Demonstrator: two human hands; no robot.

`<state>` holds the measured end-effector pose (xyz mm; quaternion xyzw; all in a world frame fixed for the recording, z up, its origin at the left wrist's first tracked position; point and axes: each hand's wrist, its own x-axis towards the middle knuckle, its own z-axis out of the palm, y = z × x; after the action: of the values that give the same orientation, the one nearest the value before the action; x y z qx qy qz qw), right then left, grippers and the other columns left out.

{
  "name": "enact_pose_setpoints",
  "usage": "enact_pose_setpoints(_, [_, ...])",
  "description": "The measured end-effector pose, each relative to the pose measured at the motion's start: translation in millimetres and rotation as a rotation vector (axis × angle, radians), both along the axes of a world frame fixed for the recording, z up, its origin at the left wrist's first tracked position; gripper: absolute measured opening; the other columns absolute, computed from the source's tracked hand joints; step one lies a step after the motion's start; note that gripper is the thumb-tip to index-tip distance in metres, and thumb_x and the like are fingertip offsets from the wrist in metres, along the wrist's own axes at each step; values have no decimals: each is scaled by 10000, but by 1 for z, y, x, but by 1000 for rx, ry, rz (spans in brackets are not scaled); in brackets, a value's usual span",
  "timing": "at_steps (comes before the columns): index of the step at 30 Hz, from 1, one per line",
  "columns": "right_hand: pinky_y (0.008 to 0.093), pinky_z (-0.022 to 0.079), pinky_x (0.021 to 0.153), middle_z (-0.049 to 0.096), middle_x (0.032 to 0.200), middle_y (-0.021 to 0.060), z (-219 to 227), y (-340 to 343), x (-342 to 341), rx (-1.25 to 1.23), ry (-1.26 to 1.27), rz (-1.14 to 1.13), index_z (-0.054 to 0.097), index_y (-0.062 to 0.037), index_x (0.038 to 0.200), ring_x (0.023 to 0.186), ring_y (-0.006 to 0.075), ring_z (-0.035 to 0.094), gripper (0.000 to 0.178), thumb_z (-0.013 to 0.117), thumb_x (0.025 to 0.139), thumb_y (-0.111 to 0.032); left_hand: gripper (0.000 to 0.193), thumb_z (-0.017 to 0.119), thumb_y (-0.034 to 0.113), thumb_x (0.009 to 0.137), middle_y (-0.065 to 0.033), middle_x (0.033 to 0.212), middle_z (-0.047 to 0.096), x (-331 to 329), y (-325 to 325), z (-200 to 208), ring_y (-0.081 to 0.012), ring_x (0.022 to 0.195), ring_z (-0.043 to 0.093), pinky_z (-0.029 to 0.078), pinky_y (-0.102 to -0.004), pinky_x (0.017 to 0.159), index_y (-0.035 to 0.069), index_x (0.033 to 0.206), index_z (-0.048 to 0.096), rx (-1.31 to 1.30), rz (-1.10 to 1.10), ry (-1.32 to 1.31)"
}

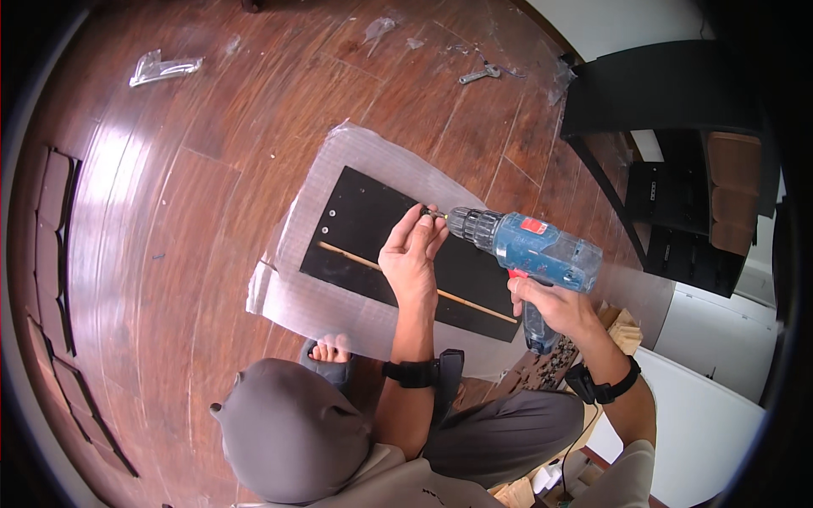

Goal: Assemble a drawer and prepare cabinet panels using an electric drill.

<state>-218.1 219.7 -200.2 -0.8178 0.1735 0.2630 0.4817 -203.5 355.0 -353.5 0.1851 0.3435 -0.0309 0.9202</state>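
My right hand (550, 303) grips a blue cordless drill (550, 250) by its handle, the index finger near the red trigger. The drill lies level, its black chuck (474, 227) facing left. At the end of the bit, my left hand (411, 254) is closed in a pinch on a small dark metal piece (429, 209), too small to name surely. Both hands are above a black panel (373, 203) with small holes, round metal fittings along its left part and a pale wooden strip (474, 300) running lengthwise. White foam sheeting (296, 296) lies under the panel.
An adjustable wrench (480, 74) and plastic scraps (378, 30) lie on the wooden floor at the back. A black shelf unit (660, 85) stands to the right. Loose small hardware (546, 372) is spread right of my knees. Dark brown panels (55, 203) line the left side.
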Motion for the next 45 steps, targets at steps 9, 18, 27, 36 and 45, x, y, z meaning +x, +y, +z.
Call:
enact_pose_setpoints(9, [285,491,535,606,688,54,-30,23,18,15,114,4,617,16,859,564,135,595,98,602,844,-80,272,617,24,887,-178,1033,663,4,19,-28,-191,859,673,575,-301,783,-85,1134,579,120,21,40])
enact_pose_setpoints(18, [303,510,577,638,708,72,-55,53,35,-151,93,128,645,-15,873,608,144,633,119,640,827,-125,234,619,19,887,-152,988,677,9,23,-60,-159,897,660,550,-262,765,-88,1094,600,358,89,57])
enact_pose_setpoints(27, [331,517,613,663,711,99,-96,62,55,-222,-140,288,655,-24,875,635,224,662,147,659,784,-140,235,591,-20,891,-169,884,666,35,14,-89,-198,957,656,490,-258,828,43,898,365,515,239,78])
enact_pose_setpoints(36, [288,483,499,630,695,66,-94,70,71,-246,-45,313,633,-3,900,521,150,614,159,649,802,-129,225,623,8,874,-108,802,671,38,22,-96,-98,829,632,492,-231,708,42,823,406,601,132,161])
enact_pose_setpoints(45, [319,500,569,653,758,104,-89,91,97,-344,-105,503,641,-13,910,633,226,630,185,656,797,-158,208,679,101,838,-78,704,671,43,32,-84,-85,614,594,480,-240,599,25,827,486,697,-19,364])
